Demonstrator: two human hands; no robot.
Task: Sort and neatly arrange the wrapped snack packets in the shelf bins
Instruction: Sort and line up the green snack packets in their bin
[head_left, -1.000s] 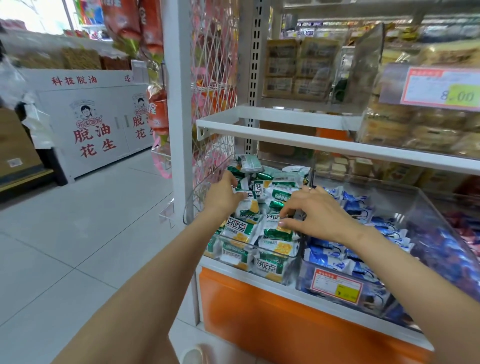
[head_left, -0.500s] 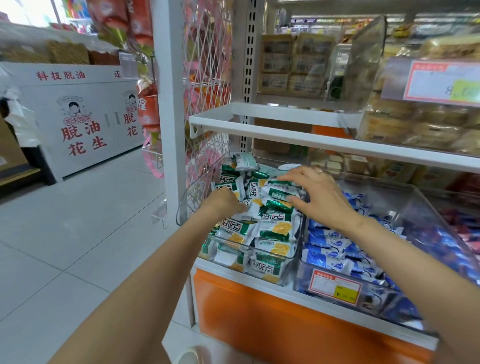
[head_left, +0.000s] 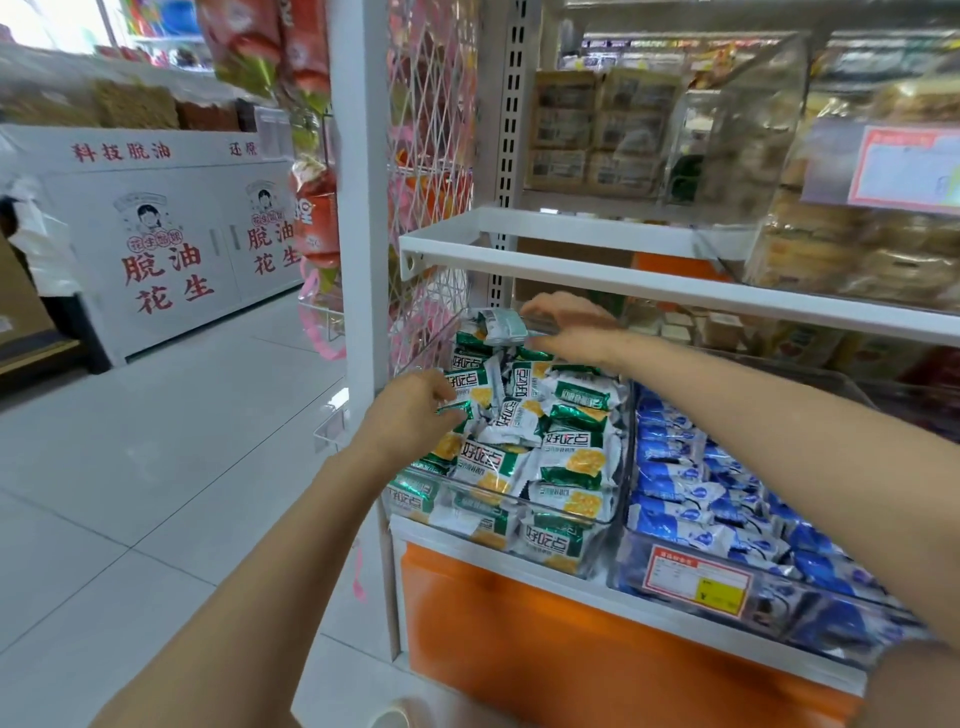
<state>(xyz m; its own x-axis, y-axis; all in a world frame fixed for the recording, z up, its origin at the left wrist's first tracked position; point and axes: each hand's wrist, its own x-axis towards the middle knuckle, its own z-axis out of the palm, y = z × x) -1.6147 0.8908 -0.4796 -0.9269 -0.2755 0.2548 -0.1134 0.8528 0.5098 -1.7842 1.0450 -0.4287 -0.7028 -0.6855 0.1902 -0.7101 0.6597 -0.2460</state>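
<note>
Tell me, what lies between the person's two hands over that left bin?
Only green-and-white snack packets, heaped in the clear bin, lie between the left hand and the right hand, as the head view shows.

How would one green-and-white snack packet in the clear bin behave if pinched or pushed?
Probably light: the green-and-white snack packets lie heaped loosely in the clear bin. Likely slippery, since the film looks glossy; a push may slide neighbours. Crimped ends look floppy, the middle probably stiffer.

green-white packets (head_left: 522, 441) with yellow crackers; blue-white packets (head_left: 727, 499); orange shelf front (head_left: 571, 649)
</note>
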